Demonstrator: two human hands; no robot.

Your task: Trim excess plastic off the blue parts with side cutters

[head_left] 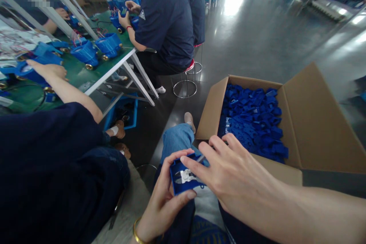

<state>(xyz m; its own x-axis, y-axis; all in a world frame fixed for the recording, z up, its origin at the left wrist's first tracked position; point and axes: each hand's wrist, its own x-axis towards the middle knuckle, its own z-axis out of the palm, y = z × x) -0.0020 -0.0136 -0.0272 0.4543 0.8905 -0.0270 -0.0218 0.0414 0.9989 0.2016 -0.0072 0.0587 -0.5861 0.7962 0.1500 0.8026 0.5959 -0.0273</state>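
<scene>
From the head view, my left hand (168, 194) is closed round a blue case (178, 188), thumb on its near edge and fingers along its left side and far edge. The case is above my lap, just short of the carton's near left corner. My right hand (225, 167) reaches over the case's right edge, index finger extended inside and the others loosely bent; a grey rod (201, 158) shows beside that finger, but I cannot tell whether I grip it.

As far as I can judge, the work on this case is partway: a white piece (186, 175) is already inside, near the middle, and the case's face is uncovered. Whether the piece is fastened is hidden.

The open carton (323, 122) holds a heap of blue parts (251, 122), spread from wall to wall; I cannot tell how many are finished. Under the table, a blue bin (135, 112) holds dark things, too dim to name. Blue units (108, 45) with brass fittings stand by the tabletop's (78, 75) right edge, near a co-worker's hands (124, 20).
</scene>
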